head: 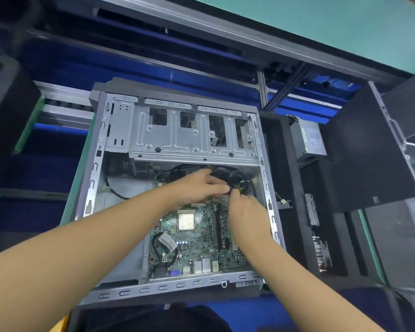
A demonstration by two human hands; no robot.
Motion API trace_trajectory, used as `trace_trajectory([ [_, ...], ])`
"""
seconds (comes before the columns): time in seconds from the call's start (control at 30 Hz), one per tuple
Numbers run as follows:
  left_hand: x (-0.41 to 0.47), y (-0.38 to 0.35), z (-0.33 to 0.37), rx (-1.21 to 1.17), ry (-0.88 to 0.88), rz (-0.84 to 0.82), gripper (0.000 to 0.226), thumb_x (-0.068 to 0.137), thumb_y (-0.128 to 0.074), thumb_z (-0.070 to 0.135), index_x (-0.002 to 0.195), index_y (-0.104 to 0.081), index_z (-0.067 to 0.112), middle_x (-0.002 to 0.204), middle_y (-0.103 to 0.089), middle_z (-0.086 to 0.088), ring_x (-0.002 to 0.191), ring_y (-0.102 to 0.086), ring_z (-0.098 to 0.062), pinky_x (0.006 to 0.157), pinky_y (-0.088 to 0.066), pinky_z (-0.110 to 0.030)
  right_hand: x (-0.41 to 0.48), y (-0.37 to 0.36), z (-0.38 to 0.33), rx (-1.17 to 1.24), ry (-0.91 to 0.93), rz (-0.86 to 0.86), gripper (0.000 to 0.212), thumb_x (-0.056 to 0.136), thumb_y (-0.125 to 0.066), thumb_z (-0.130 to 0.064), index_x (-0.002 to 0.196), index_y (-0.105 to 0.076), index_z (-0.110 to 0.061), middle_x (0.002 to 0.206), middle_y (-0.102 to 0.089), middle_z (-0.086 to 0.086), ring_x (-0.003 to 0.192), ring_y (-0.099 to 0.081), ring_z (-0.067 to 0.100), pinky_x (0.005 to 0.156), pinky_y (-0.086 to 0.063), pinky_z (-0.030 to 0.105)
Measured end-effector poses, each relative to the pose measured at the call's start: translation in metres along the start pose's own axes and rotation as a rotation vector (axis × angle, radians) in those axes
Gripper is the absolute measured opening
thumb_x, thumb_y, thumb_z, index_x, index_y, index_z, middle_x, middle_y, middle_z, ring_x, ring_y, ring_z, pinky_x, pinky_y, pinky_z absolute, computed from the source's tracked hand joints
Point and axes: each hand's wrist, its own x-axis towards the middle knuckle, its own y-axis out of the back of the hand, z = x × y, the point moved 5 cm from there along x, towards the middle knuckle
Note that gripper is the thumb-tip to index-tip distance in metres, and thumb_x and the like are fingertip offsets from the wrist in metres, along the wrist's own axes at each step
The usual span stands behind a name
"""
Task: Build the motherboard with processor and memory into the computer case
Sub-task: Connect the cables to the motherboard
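The grey steel computer case is lying open side up, its perforated rails framing a rectangular well. The green motherboard is sitting flat in the near right part of that well, its right edge running just beside the right rail and its port blocks lining up along the near rail. The square, pale metal-topped processor is seated near the board's middle. Left of the board, the bare sheet-metal floor is leaving open room. The stamped, ribbed drive cage is covering the far half of the well.

Both hands are meeting at the board's far right corner, under a loop of black cables. The left hand is curling its fingers, thumb and forefinger pinching at a small red part. The right hand is reaching its fingertips to the same part, near the right rail; its own back is hiding the grip, so I cannot tell whether it is holding.

A boxy grey power supply is resting in black foam to the right of the case.
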Motion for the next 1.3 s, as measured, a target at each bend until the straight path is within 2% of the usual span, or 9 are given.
trace_trajectory([
  [0.1,0.018,-0.014,0.001,-0.106,-0.019,0.083,0.073,0.086,-0.074,0.027,0.14,-0.035,-0.002,0.111,-0.069,0.006,0.092,-0.07,-0.009,0.069,-0.055,-0.023,0.0,-0.004,-0.001,-0.069,0.005,0.014,0.031,0.096,-0.054,-0.006,0.127,-0.046,-0.007,0.119,-0.059,0.008,0.11,-0.056,0.023,0.092,-0.045,0.031],
  [0.23,0.034,-0.016,0.0,0.104,-0.019,0.193,0.025,0.088,-0.07,0.031,0.102,-0.07,0.01,0.079,-0.075,0.004,0.06,-0.066,-0.003,0.065,-0.055,-0.022,0.009,-0.006,0.006,-0.083,-0.08,0.03,0.046,0.098,-0.055,-0.008,0.138,-0.034,-0.001,0.118,-0.062,0.007,0.104,-0.067,0.017,0.079,-0.051,0.024],
  [0.4,0.048,-0.009,0.009,0.477,-0.077,-0.11,0.009,0.096,-0.059,0.03,0.098,-0.064,0.023,0.09,-0.07,0.005,0.083,-0.066,-0.011,0.075,-0.052,-0.023,0.024,-0.008,0.01,-0.022,-0.172,0.008,0.055,0.093,-0.057,0.001,0.14,-0.029,0.004,0.11,-0.071,0.012,0.095,-0.073,0.025,0.062,-0.041,0.027],
  [0.63,-0.002,0.035,-0.001,1.036,-0.105,-0.339,0.011,0.092,-0.058,0.043,0.098,-0.064,0.036,0.085,-0.062,0.02,0.074,-0.057,0.002,0.065,-0.043,-0.018,0.04,-0.015,0.003,-0.001,-0.136,-0.105,0.035,0.089,-0.06,0.001,0.123,-0.051,-0.003,0.108,-0.072,0.011,0.096,-0.072,0.032,0.06,-0.041,0.033],
  [0.83,-0.05,0.031,-0.037,1.003,0.016,-0.436,0.017,0.086,-0.068,0.046,0.093,-0.074,0.031,0.066,-0.061,0.033,0.063,-0.056,0.011,0.063,-0.044,-0.017,0.017,-0.015,-0.014,0.125,0.078,-0.127,0.032,0.093,-0.052,-0.005,0.124,-0.051,-0.008,0.103,-0.071,0.012,0.09,-0.07,0.033,0.061,-0.041,0.034],
  [1.0,-0.071,0.033,-0.047,1.13,0.154,-0.522,0.016,0.078,-0.065,0.039,0.081,-0.071,0.025,0.06,-0.064,0.017,0.054,-0.054,0.003,0.058,-0.047,-0.019,0.007,-0.002,-0.024,0.341,0.213,-0.223,0.019,0.104,-0.042,-0.021,0.118,-0.055,-0.017,0.101,-0.068,0.009,0.077,-0.057,0.028,0.063,-0.043,0.033],
  [1.17,-0.064,0.05,0.013,1.228,-0.176,-0.049,0.016,0.093,-0.054,0.045,0.087,-0.065,0.035,0.078,-0.063,0.024,0.069,-0.055,0.009,0.066,-0.047,-0.021,-0.006,0.037,-0.009,0.308,0.261,0.218,0.024,0.094,-0.057,-0.01,0.115,-0.066,-0.016,0.115,-0.067,0.004,0.103,-0.06,0.025,0.091,-0.051,0.043],
  [1.23,-0.065,0.058,0.03,1.264,-0.248,0.171,0.018,0.095,-0.049,0.042,0.086,-0.062,0.034,0.084,-0.062,0.021,0.073,-0.058,0.002,0.066,-0.052,-0.026,-0.014,0.043,0.014,0.161,0.029,0.396,0.04,0.084,-0.068,-0.01,0.123,-0.063,-0.016,0.138,-0.055,0.012,0.126,-0.051,0.032,0.104,-0.043,0.047],
  [1.3,-0.074,0.056,0.035,1.348,-0.37,0.368,0.017,0.095,-0.05,0.035,0.085,-0.063,0.03,0.081,-0.061,0.014,0.071,-0.06,-0.007,0.063,-0.053,-0.031,-0.019,0.036,0.045,0.11,-0.272,0.272,0.066,0.091,-0.061,-0.016,0.151,-0.033,-0.022,0.161,-0.024,0.018,0.144,-0.031,0.038,0.112,-0.031,0.05],
])
